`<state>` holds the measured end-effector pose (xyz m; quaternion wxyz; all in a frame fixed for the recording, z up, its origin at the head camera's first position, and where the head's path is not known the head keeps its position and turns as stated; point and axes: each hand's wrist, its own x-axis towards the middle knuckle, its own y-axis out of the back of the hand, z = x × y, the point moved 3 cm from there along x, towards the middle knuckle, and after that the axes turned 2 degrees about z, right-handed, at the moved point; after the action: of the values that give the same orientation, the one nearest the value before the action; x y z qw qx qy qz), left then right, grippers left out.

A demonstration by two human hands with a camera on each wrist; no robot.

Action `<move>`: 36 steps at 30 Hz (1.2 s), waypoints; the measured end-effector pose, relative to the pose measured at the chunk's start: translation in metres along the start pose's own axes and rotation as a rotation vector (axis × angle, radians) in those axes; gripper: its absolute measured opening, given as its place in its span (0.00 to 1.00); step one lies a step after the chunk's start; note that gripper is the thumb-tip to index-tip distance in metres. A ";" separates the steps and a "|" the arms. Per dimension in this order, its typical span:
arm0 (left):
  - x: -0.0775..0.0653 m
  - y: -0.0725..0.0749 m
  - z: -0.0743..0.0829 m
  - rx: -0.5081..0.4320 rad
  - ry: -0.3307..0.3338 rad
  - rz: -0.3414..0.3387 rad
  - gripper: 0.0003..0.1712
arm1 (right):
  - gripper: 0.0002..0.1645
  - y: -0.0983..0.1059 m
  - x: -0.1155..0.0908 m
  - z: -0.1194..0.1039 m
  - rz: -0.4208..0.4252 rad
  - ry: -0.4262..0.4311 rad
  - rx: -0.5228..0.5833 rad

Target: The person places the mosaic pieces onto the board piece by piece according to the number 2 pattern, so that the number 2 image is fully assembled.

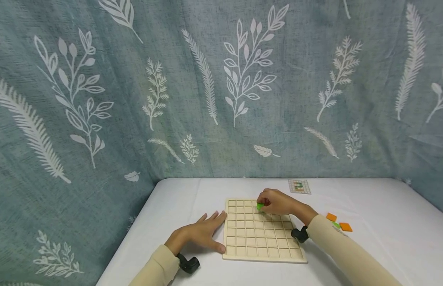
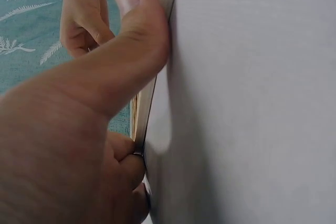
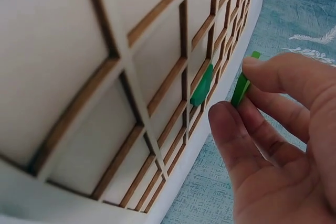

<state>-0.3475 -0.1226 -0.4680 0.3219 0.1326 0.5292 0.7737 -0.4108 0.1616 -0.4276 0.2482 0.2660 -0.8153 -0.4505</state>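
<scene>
A light wooden grid board (image 1: 241, 257) with rows of square cells lies on the white table. Over its far edge, my right hand (image 1: 276, 201) pinches a small green tile (image 3: 241, 88) between thumb and fingers, held just off the board. One cell near it contains a darker green piece (image 3: 202, 87). At the board's left edge rests my left hand (image 1: 203, 231), fingers spread, its fingertips and thumb touching the rim. The thumb (image 2: 139, 35) lies along the board's side in the left wrist view.
Orange tiles (image 1: 345, 227) and a green tile (image 1: 336, 225) lie right of the board, partly behind the right forearm. A small card with a coloured grid pattern (image 1: 299, 186) lies behind the board. A leaf-patterned curtain (image 1: 221, 151) hangs behind the table.
</scene>
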 end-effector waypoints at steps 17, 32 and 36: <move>-0.001 0.000 0.002 0.002 0.034 -0.004 0.69 | 0.06 -0.008 0.005 -0.005 -0.003 -0.017 -0.003; 0.000 0.001 0.002 0.000 0.034 0.000 0.68 | 0.07 -0.014 0.011 -0.002 -0.040 -0.056 -0.019; 0.001 0.000 0.000 0.003 0.040 0.002 0.68 | 0.07 -0.016 0.010 -0.001 -0.039 -0.063 -0.023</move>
<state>-0.3483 -0.1216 -0.4679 0.3104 0.1179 0.5367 0.7757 -0.4144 0.1468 -0.4394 0.2167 0.2648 -0.8121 -0.4727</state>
